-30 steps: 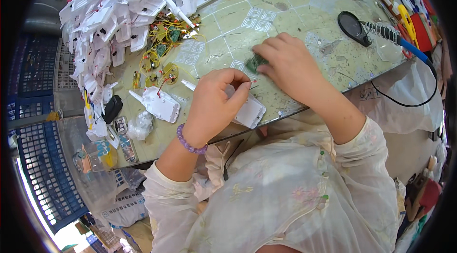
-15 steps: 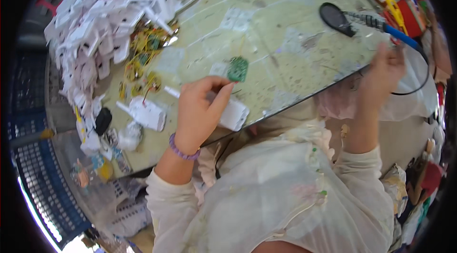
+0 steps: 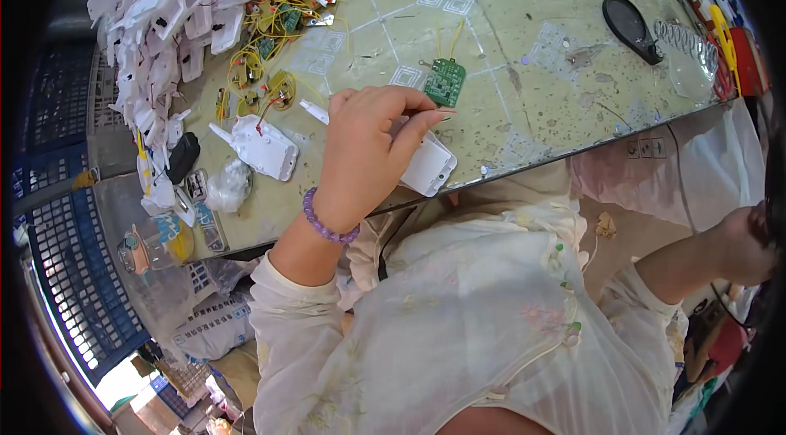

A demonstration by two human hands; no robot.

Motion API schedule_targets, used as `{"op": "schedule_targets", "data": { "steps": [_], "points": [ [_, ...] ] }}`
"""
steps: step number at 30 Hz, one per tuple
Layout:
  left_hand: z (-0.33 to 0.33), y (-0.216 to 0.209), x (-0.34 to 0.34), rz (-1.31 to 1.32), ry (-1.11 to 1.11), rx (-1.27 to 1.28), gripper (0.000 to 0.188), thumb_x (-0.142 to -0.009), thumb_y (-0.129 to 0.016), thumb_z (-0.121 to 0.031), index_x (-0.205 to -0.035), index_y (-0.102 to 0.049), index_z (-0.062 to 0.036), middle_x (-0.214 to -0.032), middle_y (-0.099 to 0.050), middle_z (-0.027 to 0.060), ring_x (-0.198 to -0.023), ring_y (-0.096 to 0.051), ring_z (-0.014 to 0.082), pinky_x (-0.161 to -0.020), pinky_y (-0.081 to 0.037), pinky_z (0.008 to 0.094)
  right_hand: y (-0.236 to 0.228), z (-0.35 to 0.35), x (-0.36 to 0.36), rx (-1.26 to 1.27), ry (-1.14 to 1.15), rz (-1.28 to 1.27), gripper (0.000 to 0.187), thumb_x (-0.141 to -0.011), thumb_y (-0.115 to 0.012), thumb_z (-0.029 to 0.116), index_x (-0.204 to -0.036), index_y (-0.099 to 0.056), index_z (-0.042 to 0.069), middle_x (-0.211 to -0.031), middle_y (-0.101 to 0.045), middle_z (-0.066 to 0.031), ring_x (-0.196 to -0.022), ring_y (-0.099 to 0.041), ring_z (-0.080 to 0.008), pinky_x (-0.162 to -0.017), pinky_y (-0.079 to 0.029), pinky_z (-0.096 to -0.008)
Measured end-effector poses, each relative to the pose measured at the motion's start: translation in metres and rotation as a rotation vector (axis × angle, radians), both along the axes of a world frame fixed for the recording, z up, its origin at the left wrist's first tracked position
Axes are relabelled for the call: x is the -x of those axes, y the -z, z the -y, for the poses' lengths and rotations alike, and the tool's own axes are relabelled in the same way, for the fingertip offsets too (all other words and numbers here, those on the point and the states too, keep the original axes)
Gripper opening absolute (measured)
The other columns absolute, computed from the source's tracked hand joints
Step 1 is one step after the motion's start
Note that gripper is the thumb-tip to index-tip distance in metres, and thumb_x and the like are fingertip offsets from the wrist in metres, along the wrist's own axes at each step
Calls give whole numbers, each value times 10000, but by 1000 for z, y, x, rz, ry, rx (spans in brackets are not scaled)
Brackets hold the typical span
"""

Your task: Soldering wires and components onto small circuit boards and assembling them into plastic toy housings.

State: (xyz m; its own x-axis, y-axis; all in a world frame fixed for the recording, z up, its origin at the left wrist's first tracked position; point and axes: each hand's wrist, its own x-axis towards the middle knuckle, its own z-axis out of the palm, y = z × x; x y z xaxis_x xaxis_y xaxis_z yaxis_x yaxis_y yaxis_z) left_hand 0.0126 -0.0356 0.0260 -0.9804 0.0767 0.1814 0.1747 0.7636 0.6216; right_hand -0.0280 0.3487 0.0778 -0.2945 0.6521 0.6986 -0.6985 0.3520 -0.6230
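My left hand (image 3: 368, 144), with a purple bead bracelet at its wrist, is closed in a pinch over the table. A thin red wire (image 3: 446, 111) sticks out between its thumb and forefinger. Just beyond the fingertips lies a small green circuit board (image 3: 445, 81) with two yellow wires running from its far edge. Beneath the hand is a white plastic housing (image 3: 432, 165), partly covered by the fingers. My right hand (image 3: 747, 245) is off the table at the far right rim, where darkness hides its fingers and anything in them.
White plastic housings (image 3: 176, 13) are heaped at the far left. Beside them lie yellow-wired parts (image 3: 262, 74) and another white housing (image 3: 260, 147). At the far right stand a coiled metal spring holder (image 3: 686, 40) and a black-rimmed round lens (image 3: 629, 28). A dark cable (image 3: 681, 181) hangs past the table edge.
My right hand has moved from the table's right edge down and outward to the rim. The blue-handled tool has left the spring holder. My left hand keeps its pinch beside the board.
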Motion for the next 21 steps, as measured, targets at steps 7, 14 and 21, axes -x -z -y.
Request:
{"op": "schedule_targets", "data": {
  "steps": [7, 14, 21],
  "points": [
    [14, -15, 5, 90, 144, 106, 106, -722, -746, -126, -783, -670, -81, -756, -659, 15, -729, -571, 189, -755, -371, 316, 60, 18, -16, 137, -501, 141, 352, -964, -504, 320, -1021, -538, -26, -685, -452, -17, -599, -401, -126, -586, -334, -284],
    [9, -12, 4, -2, 175, 107, 156, -698, -744, -84, -852, -721, -98, -727, -646, 18, -698, -584, 179, -739, -371, 316, 80, 88, -23, 88, -627, 311, 343, -974, -484, 331, -1109, -492, 16, -773, -516, -90, -628, -410, -111, -572, -380, -224],
    [-3, 0, 7, -118, 142, 247, 124, -676, -727, -69, -788, -685, -100, -799, -641, 25, -779, -597, 207, -748, -401, 345, 92, 114, -21, 21, -868, 299, 228, -952, -519, 197, -1072, -462, 12, -720, -483, -82, -638, -457, -126, -538, -365, -228]
  ]
}}
